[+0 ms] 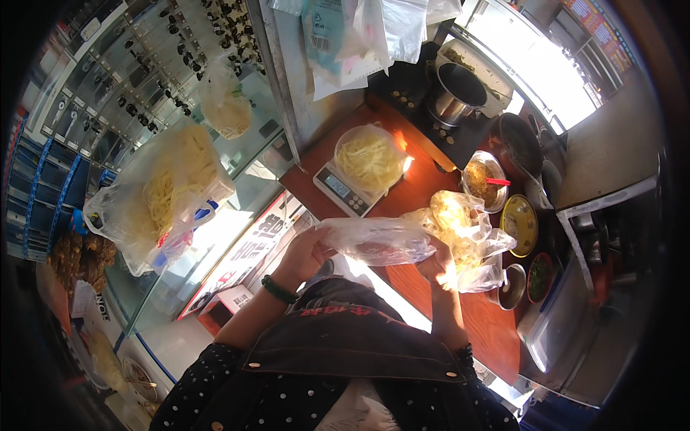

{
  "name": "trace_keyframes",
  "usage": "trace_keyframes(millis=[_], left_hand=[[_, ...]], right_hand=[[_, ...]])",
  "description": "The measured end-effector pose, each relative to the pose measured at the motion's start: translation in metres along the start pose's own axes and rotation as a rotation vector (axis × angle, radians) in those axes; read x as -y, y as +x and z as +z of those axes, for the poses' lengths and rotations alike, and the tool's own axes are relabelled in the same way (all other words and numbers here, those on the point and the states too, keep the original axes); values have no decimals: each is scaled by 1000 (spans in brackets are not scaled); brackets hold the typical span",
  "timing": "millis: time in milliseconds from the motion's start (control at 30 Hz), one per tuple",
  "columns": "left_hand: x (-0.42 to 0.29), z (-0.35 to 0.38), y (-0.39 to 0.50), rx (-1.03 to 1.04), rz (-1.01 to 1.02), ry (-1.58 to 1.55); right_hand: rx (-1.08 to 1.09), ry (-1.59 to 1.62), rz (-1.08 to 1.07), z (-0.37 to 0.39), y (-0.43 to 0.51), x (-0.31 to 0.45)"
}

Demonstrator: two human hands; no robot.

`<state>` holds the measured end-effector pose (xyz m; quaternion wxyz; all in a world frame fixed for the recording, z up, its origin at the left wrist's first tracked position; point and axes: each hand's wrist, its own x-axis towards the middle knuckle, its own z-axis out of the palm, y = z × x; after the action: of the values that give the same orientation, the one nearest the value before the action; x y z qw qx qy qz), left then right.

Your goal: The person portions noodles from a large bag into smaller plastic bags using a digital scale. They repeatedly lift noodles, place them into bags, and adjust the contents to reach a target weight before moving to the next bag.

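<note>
Between my two hands a clear plastic bag (pixel 377 240) is stretched sideways in front of my apron. My left hand (pixel 306 256) grips its left end, and my right hand (pixel 435 261) holds the right end. Just beyond the bag, a digital kitchen scale (pixel 337 189) with a lit display stands on the wooden counter (pixel 409 188). A bowl-shaped load of pale flat noodles (pixel 369 156), in or under clear plastic, rests on the scale. Close to my right hand lie filled clear plastic bags (pixel 458 226) with yellowish food inside.
A large open bag of noodles (pixel 172 188) and a smaller knotted bag (pixel 229 108) sit on the glass display case at left. A steel pot (pixel 458 94) stands on the black cooktop (pixel 409 81). Along the right are a bowl with a red spoon (pixel 482 178), a yellow bowl (pixel 518 225) and a steel bowl (pixel 511 288).
</note>
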<state>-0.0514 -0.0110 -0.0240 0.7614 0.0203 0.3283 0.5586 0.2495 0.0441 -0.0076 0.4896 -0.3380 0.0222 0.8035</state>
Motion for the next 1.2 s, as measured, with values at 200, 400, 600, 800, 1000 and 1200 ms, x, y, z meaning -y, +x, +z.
trace_keyframes(millis=[200, 400, 600, 800, 1000, 1200], left_hand=[[-5, -22, 42, 617, -235, -558], [-34, 1, 68, 129, 202, 69], [-61, 26, 89, 79, -30, -241], [-28, 38, 68, 239, -201, -127], [11, 39, 22, 139, -50, 604], [20, 69, -11, 104, 111, 704]], right_hand=[[69, 39, -69, -15, 79, 1], [139, -557, -38, 31, 141, 18], [-118, -1545, -399, 79, 118, 15], [39, -1899, -1036, 100, 1, 19], [123, -1781, -681, 59, -70, -17], [190, -1908, -599, 50, -105, -18]])
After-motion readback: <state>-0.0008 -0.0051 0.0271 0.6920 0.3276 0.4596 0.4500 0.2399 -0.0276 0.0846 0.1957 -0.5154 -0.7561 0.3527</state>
